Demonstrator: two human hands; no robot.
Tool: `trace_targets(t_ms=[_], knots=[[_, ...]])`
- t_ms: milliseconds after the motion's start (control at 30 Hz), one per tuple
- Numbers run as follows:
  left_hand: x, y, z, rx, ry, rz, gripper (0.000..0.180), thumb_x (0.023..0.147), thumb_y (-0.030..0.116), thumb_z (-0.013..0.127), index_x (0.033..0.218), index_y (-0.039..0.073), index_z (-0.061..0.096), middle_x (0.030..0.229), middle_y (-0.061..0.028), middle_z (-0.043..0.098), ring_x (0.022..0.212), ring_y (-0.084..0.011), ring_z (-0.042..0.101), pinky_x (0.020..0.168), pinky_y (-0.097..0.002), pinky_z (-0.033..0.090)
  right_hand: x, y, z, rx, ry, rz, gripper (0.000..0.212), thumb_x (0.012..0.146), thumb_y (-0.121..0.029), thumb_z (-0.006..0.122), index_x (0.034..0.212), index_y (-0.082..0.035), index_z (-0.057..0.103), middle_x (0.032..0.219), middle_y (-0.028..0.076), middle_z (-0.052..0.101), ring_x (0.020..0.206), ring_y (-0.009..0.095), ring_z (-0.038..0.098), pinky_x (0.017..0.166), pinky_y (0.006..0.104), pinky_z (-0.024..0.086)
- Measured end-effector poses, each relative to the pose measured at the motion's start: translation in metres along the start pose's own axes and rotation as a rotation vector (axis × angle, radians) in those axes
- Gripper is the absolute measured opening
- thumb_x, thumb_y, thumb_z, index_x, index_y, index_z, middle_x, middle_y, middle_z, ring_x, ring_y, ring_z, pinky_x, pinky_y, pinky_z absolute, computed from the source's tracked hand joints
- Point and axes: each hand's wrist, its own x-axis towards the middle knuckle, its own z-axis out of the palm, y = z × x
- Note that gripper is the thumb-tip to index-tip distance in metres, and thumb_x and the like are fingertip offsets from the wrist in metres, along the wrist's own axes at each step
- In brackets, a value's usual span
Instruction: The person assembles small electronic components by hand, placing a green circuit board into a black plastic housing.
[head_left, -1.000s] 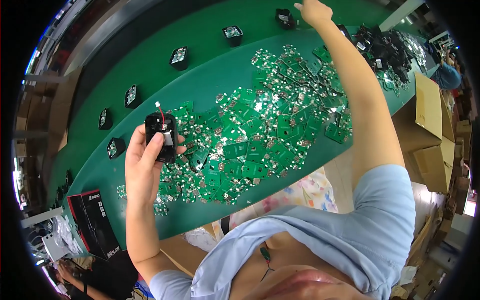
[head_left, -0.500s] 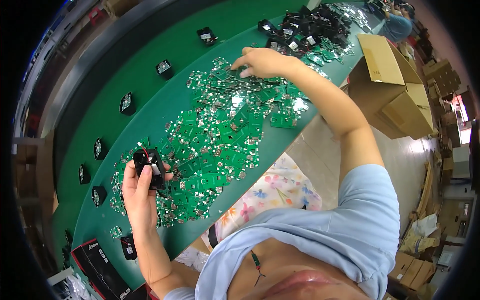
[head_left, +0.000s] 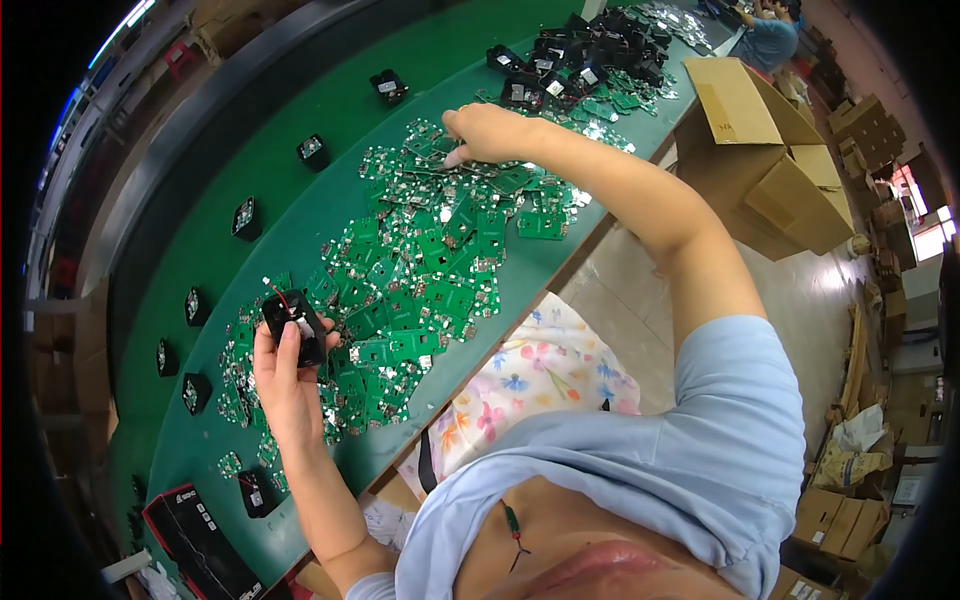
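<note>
My left hand (head_left: pixel 287 385) grips a black plastic housing (head_left: pixel 297 328), its thumb laid across the open side. A red wire (head_left: pixel 276 291) sticks up from the housing's top edge, and a pale part shows inside. Spread over the green table is a heap of green circuit boards (head_left: pixel 440 250) with small silver and white parts. At the far side of this heap is my right hand (head_left: pixel 488 133), its fingers curled down toward the thumb among the boards. Its fingertips are partly hidden, so whatever lies between them cannot be made out.
Several black housings (head_left: pixel 245 218) stand spaced along the green belt (head_left: pixel 240 120) beyond the table. More housings (head_left: pixel 590 60) are piled at the far right. A cardboard box (head_left: pixel 760 160) stands off the table's right edge. A black-and-red box (head_left: pixel 200 540) lies near left; another person (head_left: pixel 768 40) sits far right.
My right hand has moved slightly left and its fingers have curled down among the boards. My left hand still holds the housing. The whole view has shifted a little.
</note>
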Motion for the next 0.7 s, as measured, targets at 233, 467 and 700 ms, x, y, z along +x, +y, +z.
trace_targets(t_ms=[233,467,700], knots=[[-0.001,-0.001,-0.015,-0.013,0.113,0.057,0.024,0.089,0.014,0.049,0.107,-0.001,0.047,0.091,-0.0109,0.058,0.079,-0.0185,0.06,0.066,-0.0274,0.051,0.001,-0.019,-0.004,0.102,0.463,0.093,0.028,0.073,-0.006,0.06,0.099,0.001,0.053,0.081,0.019,0.061,0.08,0.036,0.059,0.068,0.0387,0.048],[0.006,-0.005,-0.02,0.085,0.2,0.146,0.021,0.09,0.014,0.048,0.104,0.0,0.049,0.085,-0.009,0.059,0.071,-0.0155,0.06,0.057,-0.0245,0.051,-0.01,-0.119,0.006,1.247,0.27,0.093,0.024,0.079,-0.009,0.064,0.1,-0.002,0.057,0.079,0.001,0.054,0.072,0.009,0.053,0.058,0.0219,0.047],[0.004,-0.01,-0.021,0.17,0.277,0.205,0.02,0.084,0.007,0.056,0.102,-0.001,0.051,0.09,-0.0073,0.058,0.072,-0.01,0.057,0.056,-0.0225,0.05,-0.014,-0.18,0.022,1.771,0.017,0.055,0.027,0.084,-0.009,0.058,0.109,-0.002,0.055,0.076,0.001,0.056,0.062,0.008,0.052,0.054,0.019,0.043]])
